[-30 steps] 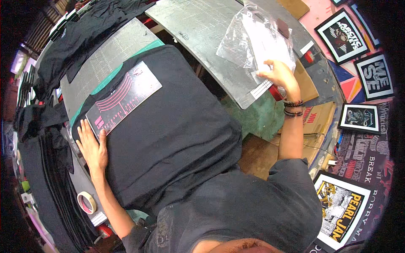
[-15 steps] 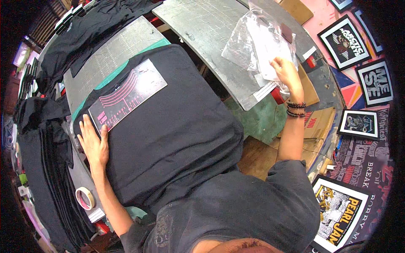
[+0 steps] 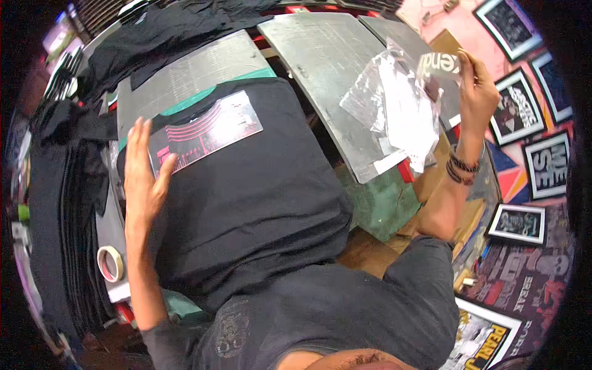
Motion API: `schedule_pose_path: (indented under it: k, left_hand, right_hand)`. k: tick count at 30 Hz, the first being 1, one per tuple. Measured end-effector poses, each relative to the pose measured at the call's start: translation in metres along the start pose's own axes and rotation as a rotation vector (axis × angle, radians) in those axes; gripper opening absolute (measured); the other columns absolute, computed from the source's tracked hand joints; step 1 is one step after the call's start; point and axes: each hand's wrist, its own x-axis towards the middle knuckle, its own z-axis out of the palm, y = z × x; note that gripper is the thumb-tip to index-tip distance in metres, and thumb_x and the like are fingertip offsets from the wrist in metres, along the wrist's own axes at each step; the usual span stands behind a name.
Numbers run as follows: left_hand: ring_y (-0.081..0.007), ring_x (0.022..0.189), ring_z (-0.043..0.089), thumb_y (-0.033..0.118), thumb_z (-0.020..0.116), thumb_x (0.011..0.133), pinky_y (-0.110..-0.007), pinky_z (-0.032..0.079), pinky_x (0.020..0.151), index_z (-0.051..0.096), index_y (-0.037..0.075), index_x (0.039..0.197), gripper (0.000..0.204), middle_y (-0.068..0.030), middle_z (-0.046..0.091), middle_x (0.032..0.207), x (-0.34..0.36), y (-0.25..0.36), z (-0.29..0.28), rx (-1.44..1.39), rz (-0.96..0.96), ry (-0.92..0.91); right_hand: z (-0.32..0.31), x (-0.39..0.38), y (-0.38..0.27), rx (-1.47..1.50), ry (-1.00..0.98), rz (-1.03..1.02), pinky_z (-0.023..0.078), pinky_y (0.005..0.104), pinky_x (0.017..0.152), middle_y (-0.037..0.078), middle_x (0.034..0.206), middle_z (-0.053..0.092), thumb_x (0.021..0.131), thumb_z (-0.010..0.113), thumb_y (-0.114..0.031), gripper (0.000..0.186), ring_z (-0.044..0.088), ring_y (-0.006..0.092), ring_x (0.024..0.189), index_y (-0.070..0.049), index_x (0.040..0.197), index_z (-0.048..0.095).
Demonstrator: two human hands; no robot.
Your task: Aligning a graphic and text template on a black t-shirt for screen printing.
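Observation:
A black T-shirt (image 3: 265, 185) lies spread over a board in front of me, its collar toward the far left. On it, just below the collar, rests a thin alignment guide (image 3: 216, 132) with pink curved lines. My left hand (image 3: 143, 179) is at the guide's left end, fingers stretched out and thumb near its lower edge. At the far right, my right hand (image 3: 480, 92) pinches a small clear film with pale lettering (image 3: 439, 64). It is raised beside a clear plastic bag (image 3: 364, 92) and white sheets (image 3: 401, 117), which lie on a grey board.
A grey metal board (image 3: 320, 61) stands right of the shirt. Left are a roll of masking tape (image 3: 111, 264) and hanging black shirts (image 3: 68, 209). More black fabric (image 3: 166, 37) lies at the back. Framed prints (image 3: 521, 108) line the right side, near cardboard (image 3: 428, 179).
My right hand has moved up and right from the white sheets, now with the lettered film in it. My left hand has lifted somewhat, with its thumb still by the guide.

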Motion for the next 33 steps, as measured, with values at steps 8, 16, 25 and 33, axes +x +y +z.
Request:
schedule_pose_path:
  k: [8,16,25,33]
  left_hand:
    - [-0.0280,0.135,0.057,0.032,0.076,0.094,-0.042,0.044,0.113,0.043,0.005,0.157,0.076,-0.0140,0.061,0.147,0.063,0.146,-0.017,-0.899,0.209,-0.283]
    - [-0.0135,0.098,0.068,0.019,0.081,0.092,-0.033,0.055,0.090,0.070,-0.002,0.110,0.030,-0.0073,0.075,0.099,0.064,0.144,0.013,-1.044,-0.059,-0.152]
    - [-0.0113,0.092,0.071,0.021,0.078,0.097,-0.027,0.056,0.087,0.070,0.001,0.115,0.028,-0.0065,0.076,0.100,0.026,0.046,-0.020,-1.215,-0.392,0.282]
    - [-0.0055,0.083,0.063,0.021,0.079,0.095,-0.022,0.046,0.075,0.073,0.001,0.103,0.022,-0.0020,0.073,0.092,-0.040,-0.006,-0.023,-0.918,-0.621,0.286]
  right_hand:
    - [0.017,0.004,-0.135,0.820,-0.917,0.091,0.040,0.0198,0.061,-0.004,0.069,0.058,0.096,0.075,-0.006,0.036,0.052,0.0022,0.066,-0.001,0.130,0.063]
    - [0.087,-0.057,-0.184,1.328,-0.798,0.083,0.052,0.0298,0.088,0.008,0.104,0.070,0.087,0.085,-0.047,0.087,0.067,0.0154,0.099,-0.001,0.150,0.047]
    - [0.130,-0.145,-0.183,0.841,-1.232,-0.106,0.054,0.0333,0.091,0.011,0.104,0.077,0.089,0.083,-0.015,0.030,0.071,0.0165,0.100,0.004,0.110,0.074]
    - [0.140,-0.130,-0.172,1.075,-1.184,0.346,0.046,0.0227,0.075,-0.003,0.084,0.064,0.094,0.076,-0.007,0.043,0.059,0.0060,0.081,0.000,0.133,0.060]
